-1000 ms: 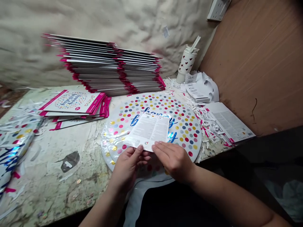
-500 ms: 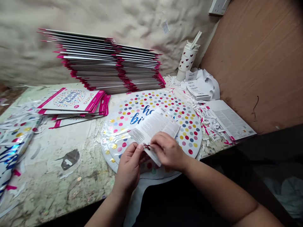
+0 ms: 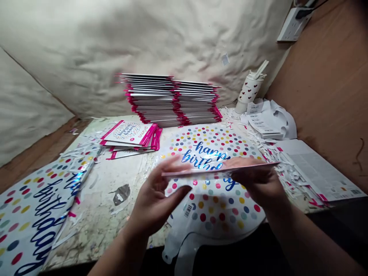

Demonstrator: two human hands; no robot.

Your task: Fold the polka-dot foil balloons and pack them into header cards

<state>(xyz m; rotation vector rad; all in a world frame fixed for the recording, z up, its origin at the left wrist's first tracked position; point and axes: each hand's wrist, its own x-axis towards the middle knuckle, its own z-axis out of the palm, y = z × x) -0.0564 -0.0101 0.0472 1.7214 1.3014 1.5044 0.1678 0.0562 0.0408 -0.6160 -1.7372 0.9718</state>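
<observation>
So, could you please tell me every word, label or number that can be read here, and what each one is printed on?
"happy birth" on the foil balloon, the rest hidden behind the pink-edged card.
"birthday" on the left foil balloon.
"prima", I think, on the packaging card.
Too small to read: the barcode, the printed sheet and the stacked labels.

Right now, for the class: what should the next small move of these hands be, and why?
Probably close the left hand on the left end of the pink-edged flat packet. The left fingers and thumb stand spread around that end, apparently not gripping, while the right hand seems to carry the packet alone, edge-on above the polka-dot foil balloon.
</observation>
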